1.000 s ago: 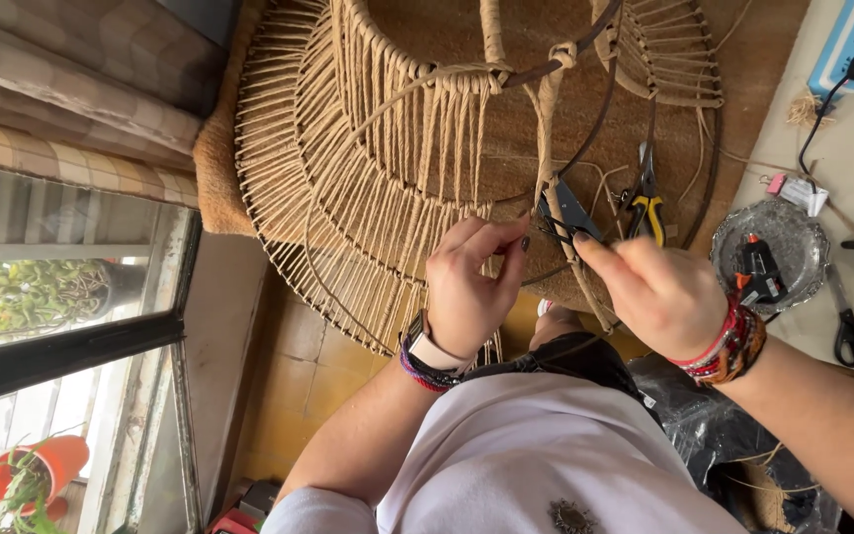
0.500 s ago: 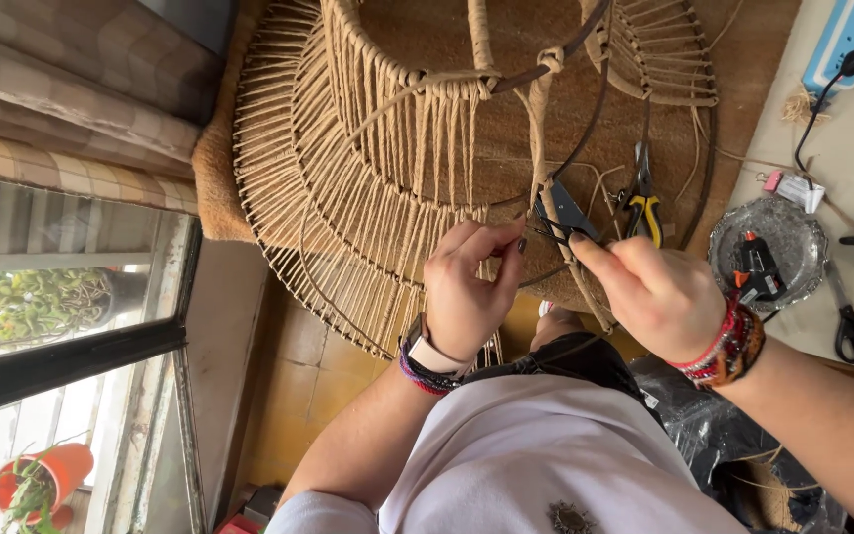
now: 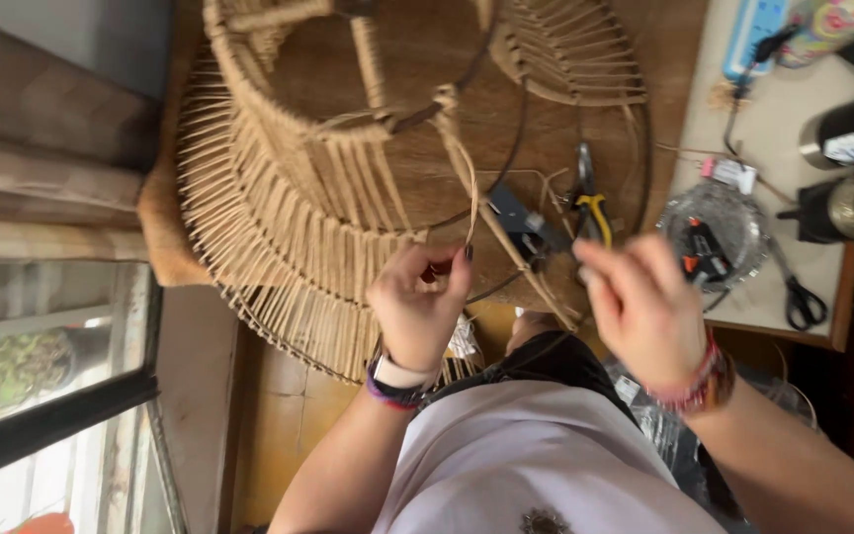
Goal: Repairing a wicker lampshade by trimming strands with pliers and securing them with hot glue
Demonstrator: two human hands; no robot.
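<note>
cord runs taut from the wire lampshade frame on the worktop to the left hand, pinched in its fingertips. right hand blurred beside it, grip unclear. judgement: keep tension even, lay each wrap tight against the previous.

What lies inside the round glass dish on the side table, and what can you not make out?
Inside the glass dish lies a small black and orange tool. Any smaller contents are too blurred to tell. Black scissors lie beside the dish.
</note>
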